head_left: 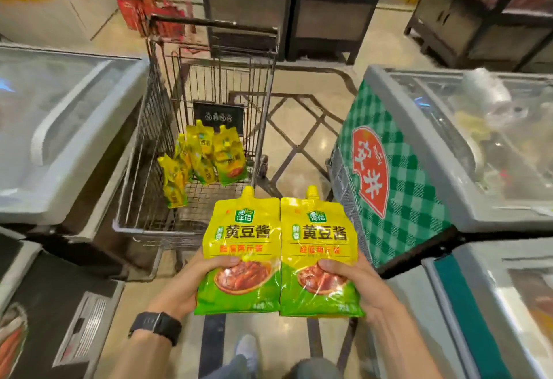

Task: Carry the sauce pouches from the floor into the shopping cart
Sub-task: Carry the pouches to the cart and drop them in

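I hold two yellow-and-green sauce pouches upright and side by side in front of me. My left hand (191,283) grips the left pouch (239,238) by its lower part. My right hand (356,280) grips the right pouch (321,238) the same way. Just beyond them stands the wire shopping cart (149,151), its near rim below the pouches. Several more of the same pouches (203,157) lie in a heap at the far end of its basket.
Chest freezers with glass lids flank the aisle, one at the left (59,127) and one at the right (466,151), the right one with a green checked end panel (389,169). Dark display stands (329,19) sit behind the cart. My shoe (247,351) shows on the tiled floor.
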The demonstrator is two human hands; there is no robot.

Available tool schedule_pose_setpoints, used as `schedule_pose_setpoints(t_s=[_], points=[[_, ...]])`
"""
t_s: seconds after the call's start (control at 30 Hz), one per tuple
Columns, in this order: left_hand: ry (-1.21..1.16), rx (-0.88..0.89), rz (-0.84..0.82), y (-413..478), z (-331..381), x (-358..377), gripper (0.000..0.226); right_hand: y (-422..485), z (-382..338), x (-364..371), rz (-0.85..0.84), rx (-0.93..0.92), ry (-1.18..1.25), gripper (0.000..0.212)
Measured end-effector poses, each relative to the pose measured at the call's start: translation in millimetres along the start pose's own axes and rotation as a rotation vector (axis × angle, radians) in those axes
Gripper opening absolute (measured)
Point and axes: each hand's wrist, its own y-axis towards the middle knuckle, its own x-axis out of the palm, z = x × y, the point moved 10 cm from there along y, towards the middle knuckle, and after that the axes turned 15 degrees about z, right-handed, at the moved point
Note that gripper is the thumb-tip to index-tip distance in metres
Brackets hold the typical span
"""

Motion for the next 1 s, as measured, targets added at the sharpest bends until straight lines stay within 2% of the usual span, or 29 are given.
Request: schedule_pose_setpoints(t_s=[0.17, 0.33, 0.4, 0.5, 0.53, 0.63, 0.83, 0.97, 1.0], points=[[0.012, 0.063, 0.063, 65.4, 49.4, 25.4, 0.103, 98.5, -55.4, 15.4, -0.045, 0.007, -0.089, 0.122], [-0.076, 0.068, 0.228, 129.3, 79.2, 34.4, 0.103, 196.5, -113.2, 53.5, -0.220, -0.002, -0.146, 0.119], [-0.093, 0.091, 0.298, 148.9, 92.0, 40.7, 0.106, 226.6, -137.6, 71.3, -0.304, 0.002, -0.168, 0.110], [-0.150, 0.112, 0.435, 168.7, 104.9, 40.3, 0.108, 266.0, -166.6, 101.2, -0.402, 0.057, -0.204, 0.080], [-0.173, 0.115, 0.475, 173.6, 106.7, 38.5, 0.108, 276.4, -175.3, 113.5, -0.432, 0.070, -0.213, 0.075], [-0.236, 0.125, 0.600, 183.3, 109.6, 23.6, 0.111, 304.4, -190.2, 161.1, -0.539, 0.057, -0.331, 0.092], [-0.379, 0.209, 0.914, 188.5, 104.6, -31.7, 0.111, 336.4, -199.0, 271.5, -0.739, -0.118, -0.631, 0.083], [-0.500, 0.232, 1.154, 204.3, 84.6, -81.4, 0.098, 353.3, -190.9, 336.3, -0.777, -0.284, -0.817, 0.101], [-0.489, 0.240, 1.199, 209.8, 84.7, -89.2, 0.097, 355.5, -187.6, 350.4, -0.783, -0.296, -0.852, 0.094]])
